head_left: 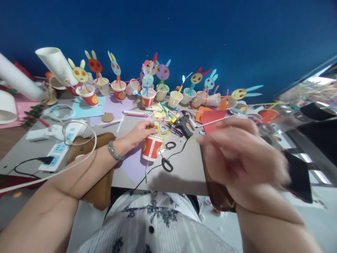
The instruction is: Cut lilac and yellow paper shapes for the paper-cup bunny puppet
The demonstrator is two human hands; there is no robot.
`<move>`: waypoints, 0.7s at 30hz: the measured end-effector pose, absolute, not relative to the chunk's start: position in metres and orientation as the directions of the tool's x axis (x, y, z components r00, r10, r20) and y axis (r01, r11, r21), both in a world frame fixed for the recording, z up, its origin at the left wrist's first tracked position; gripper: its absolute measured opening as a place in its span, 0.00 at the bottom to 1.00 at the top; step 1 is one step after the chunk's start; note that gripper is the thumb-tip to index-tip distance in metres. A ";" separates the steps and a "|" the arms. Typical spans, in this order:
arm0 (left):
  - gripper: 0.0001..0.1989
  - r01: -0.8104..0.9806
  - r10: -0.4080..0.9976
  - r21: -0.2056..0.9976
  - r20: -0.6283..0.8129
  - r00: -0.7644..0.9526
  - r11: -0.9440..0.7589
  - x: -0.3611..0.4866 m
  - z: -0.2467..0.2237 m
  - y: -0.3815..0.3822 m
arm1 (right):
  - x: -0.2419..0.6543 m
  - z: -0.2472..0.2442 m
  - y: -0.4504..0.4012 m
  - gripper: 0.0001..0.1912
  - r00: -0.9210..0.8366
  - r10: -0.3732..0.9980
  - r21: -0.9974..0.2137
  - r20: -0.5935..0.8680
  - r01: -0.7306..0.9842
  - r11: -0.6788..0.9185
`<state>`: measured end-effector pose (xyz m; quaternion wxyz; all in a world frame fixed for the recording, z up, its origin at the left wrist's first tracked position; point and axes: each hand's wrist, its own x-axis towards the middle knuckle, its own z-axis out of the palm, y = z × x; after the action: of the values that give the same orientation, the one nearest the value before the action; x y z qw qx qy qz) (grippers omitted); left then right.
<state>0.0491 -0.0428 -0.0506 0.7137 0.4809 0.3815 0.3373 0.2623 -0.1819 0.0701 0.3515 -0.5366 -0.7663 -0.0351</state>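
The left hand (143, 133) pinches a small yellow piece (156, 124) between narrowed fingertips; the red-and-white paper cup (152, 147) sits just below its thumb. Rightward, well apart, the blurred right hand (244, 154) hangs raised, fingers curled; whether they grip anything, I cannot tell.

Scissors (163, 162) obstruct right of the nearest red cup (151, 149); bare tabletop (186, 166) opens farther right.

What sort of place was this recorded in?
Probably a craft room or workshop: a glue gun and scissors lie on the table, and many rabbit-faced paper-cup figures line the blue wall.
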 end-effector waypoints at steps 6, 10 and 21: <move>0.12 -0.140 0.840 0.929 -0.235 0.489 0.341 0.051 -0.055 -0.043 | 0.298 0.002 -0.077 0.14 -0.077 0.997 0.131 0.006 0.989 0.075; 0.11 -0.199 0.835 0.897 -0.261 0.484 0.396 0.053 -0.056 -0.044 | 0.312 -0.034 -0.060 0.20 0.071 0.991 0.121 -0.109 0.991 -0.058; 0.13 -0.250 0.800 0.852 -0.276 0.533 0.461 0.054 -0.056 -0.041 | 0.304 -0.023 -0.060 0.22 0.106 0.994 0.010 0.009 0.994 -0.107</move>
<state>0.0535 -0.0414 -0.0556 0.7809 0.3959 0.3472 0.3361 0.3043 -0.0605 -0.0231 -0.0005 -0.7438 -0.6684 -0.0068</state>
